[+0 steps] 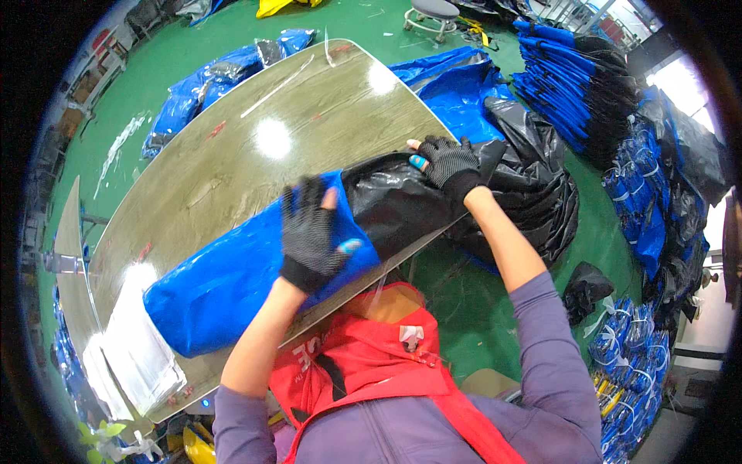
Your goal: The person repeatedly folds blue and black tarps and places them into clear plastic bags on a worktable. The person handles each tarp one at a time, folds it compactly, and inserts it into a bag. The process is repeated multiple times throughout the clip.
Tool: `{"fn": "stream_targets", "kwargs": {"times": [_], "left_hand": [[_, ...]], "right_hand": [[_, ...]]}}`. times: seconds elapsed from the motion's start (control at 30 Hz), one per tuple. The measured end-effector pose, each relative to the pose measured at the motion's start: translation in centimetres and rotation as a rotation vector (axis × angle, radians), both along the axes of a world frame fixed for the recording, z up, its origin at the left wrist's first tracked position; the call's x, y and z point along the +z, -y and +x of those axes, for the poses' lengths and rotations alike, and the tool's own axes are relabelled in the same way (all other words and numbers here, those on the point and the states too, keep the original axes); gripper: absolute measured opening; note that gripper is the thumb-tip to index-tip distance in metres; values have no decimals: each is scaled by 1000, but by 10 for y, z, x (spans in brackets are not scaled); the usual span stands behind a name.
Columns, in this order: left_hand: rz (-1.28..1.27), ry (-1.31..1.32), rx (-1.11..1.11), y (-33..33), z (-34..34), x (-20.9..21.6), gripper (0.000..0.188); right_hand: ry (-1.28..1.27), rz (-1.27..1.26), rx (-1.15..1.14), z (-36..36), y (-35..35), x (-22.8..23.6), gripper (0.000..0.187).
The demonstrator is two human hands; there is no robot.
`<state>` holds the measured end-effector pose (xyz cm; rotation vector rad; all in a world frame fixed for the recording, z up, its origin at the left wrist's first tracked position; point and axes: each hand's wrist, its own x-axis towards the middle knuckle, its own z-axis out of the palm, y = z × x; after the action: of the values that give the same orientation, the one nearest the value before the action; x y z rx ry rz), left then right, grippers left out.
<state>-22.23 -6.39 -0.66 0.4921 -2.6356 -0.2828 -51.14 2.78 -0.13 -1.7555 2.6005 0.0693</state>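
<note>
A folded blue plastic sheet (220, 271) lies along the near edge of a wood-patterned table (193, 185). Joined to it on the right is a glossy black section (390, 197), which trails off the table's right side into a crumpled black heap (537, 185). My left hand (313, 236), in a dark fingerless-tipped glove with blue tape on a digit, rests spread over the blue part and is slightly blurred. Gloved the same way, my right hand (448, 164) presses on the black part near the table's right edge, its fingers stretched out. What lies under both palms is hidden.
White sheets (139, 356) are on the table's left end. Blue plastic bundles (212, 85) lie on the green floor beyond it. Loose blue sheeting (464, 93) spreads at the right, with a tall blue-black stack (564, 85) behind. Tied blue bundles (634, 371) fill the lower right. A round stool (433, 11) stands far off.
</note>
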Motion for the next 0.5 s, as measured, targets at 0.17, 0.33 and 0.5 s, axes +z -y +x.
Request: {"fn": "stream_targets", "kwargs": {"times": [0.17,0.33,0.5], "left_hand": [[83,91,-11,-15,-80,-20,98],[34,102,21,-16,-79,-33,99],[28,165,-42,-26,-72,-34,96]], "right_hand": [[-146,-645,52,-7,-19,-19,53],[914,-1515,-624,-15,-62,-48,48],[1513,-1189,-780,23,-69,5,31]]}}
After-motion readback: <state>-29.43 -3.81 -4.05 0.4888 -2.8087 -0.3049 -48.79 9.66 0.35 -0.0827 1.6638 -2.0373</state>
